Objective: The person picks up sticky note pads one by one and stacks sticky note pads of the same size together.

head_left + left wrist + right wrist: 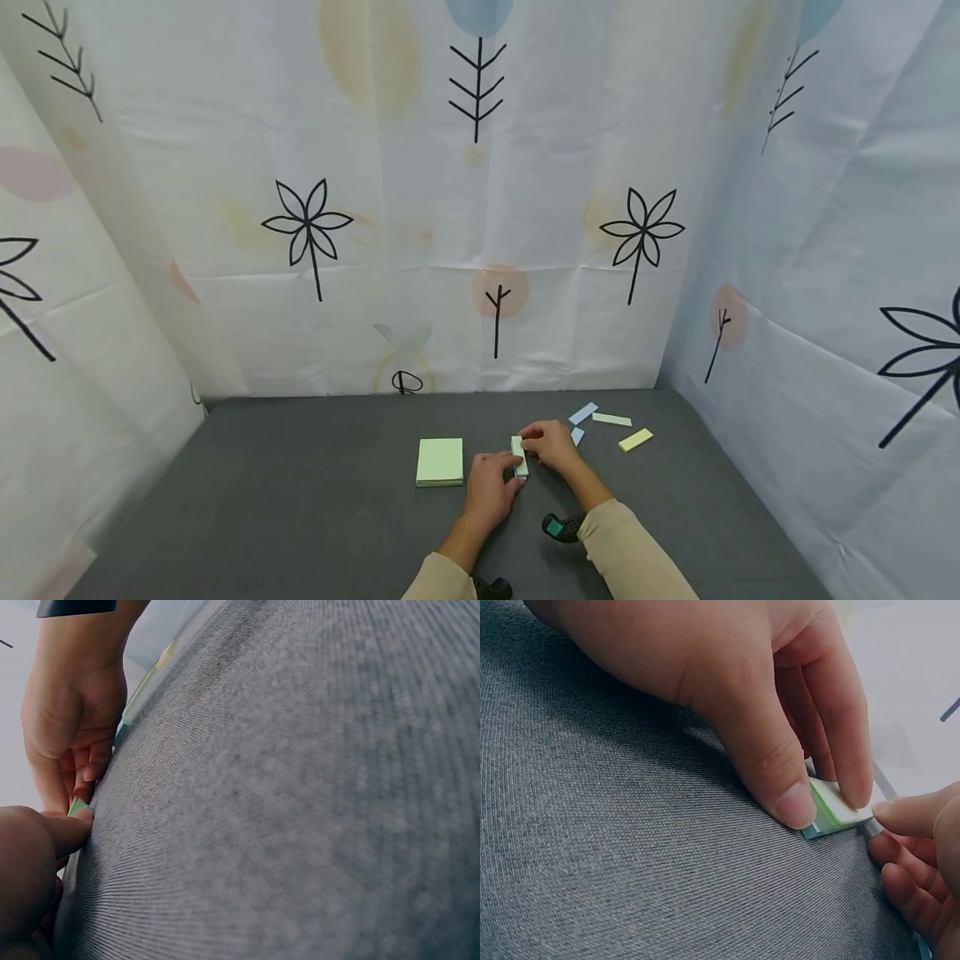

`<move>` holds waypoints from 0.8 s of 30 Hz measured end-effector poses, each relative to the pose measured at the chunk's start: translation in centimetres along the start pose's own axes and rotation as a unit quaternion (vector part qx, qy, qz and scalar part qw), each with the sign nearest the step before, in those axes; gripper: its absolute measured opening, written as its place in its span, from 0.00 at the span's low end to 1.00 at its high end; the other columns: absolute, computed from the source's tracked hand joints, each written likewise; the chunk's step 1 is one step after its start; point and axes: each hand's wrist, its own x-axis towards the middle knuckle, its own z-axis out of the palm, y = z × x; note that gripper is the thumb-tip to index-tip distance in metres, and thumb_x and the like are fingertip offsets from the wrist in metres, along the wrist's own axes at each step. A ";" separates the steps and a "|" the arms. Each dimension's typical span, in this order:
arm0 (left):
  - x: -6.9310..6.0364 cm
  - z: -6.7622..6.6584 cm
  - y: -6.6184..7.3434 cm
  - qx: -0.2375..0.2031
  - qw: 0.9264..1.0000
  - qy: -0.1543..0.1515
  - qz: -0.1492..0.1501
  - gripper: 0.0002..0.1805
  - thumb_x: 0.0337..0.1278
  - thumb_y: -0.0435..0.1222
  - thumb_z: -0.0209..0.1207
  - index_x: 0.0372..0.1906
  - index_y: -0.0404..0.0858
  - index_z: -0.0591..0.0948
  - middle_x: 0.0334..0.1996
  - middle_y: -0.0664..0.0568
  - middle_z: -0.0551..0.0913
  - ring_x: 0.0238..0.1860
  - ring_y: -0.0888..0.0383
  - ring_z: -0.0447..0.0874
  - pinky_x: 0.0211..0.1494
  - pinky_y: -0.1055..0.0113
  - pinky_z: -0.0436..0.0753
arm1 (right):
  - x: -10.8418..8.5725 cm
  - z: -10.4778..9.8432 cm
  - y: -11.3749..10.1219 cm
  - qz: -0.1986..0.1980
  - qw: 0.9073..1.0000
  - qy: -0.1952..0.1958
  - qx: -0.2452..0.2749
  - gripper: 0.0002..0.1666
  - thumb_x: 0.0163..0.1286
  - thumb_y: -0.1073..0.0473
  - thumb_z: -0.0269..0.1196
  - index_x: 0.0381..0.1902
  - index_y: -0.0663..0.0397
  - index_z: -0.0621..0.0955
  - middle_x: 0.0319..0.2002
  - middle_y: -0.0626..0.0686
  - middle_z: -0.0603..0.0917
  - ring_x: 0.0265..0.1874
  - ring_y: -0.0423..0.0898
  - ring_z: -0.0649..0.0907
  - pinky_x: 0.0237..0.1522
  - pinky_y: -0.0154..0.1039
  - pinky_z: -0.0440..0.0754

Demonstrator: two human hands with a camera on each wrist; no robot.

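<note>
A narrow stack of pale green and blue strips [520, 457] lies on the grey table between the two hands. My left hand [489, 490] pinches its near end, thumb and finger at the sides. At the far end my right hand [553, 446] holds the strips between thumb and fingertips. In the right wrist view, the right hand [742, 697] has its thumb against the edge of the layered stack [831, 808], and fingers of the left hand [922, 825] touch the other end. The left wrist view shows both hands meeting at the green edge [77, 805].
Left of the hands sits a square pale green pad [440, 461]. Beyond the right hand lie a blue strip [582, 413], a pale green strip [612, 419], a yellow strip [635, 440] and a partly hidden blue piece [577, 436]. Patterned curtains [480, 208] enclose the table.
</note>
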 end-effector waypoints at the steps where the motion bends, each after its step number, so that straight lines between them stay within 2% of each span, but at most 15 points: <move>1: 0.0 0.0 0.0 0.000 1.000 0.001 0.001 0.16 0.49 0.34 0.71 0.46 0.41 0.87 0.48 0.50 0.85 0.46 0.51 0.75 0.49 0.55 0.77 | 0.0 0.0 0.0 0.001 1.000 0.000 0.000 0.06 0.62 0.66 0.67 0.38 0.60 0.87 0.25 0.49 0.83 0.20 0.40 0.79 0.19 0.36 0.77; 16: -0.1 -0.1 0.1 0.001 1.000 -0.002 0.013 0.16 0.48 0.33 0.71 0.46 0.40 0.87 0.49 0.49 0.85 0.45 0.50 0.75 0.48 0.55 0.77 | 0.1 0.0 -0.2 0.008 1.000 -0.021 -0.004 0.05 0.61 0.67 0.67 0.36 0.60 0.87 0.24 0.48 0.83 0.20 0.40 0.78 0.19 0.36 0.78; 24: 0.0 -0.2 0.1 0.000 1.000 -0.006 0.007 0.16 0.48 0.34 0.71 0.46 0.41 0.87 0.49 0.50 0.85 0.45 0.51 0.75 0.48 0.55 0.77 | -0.2 -0.2 -0.3 -0.013 0.999 -0.025 -0.027 0.07 0.63 0.66 0.66 0.38 0.61 0.86 0.22 0.47 0.81 0.18 0.40 0.76 0.19 0.36 0.77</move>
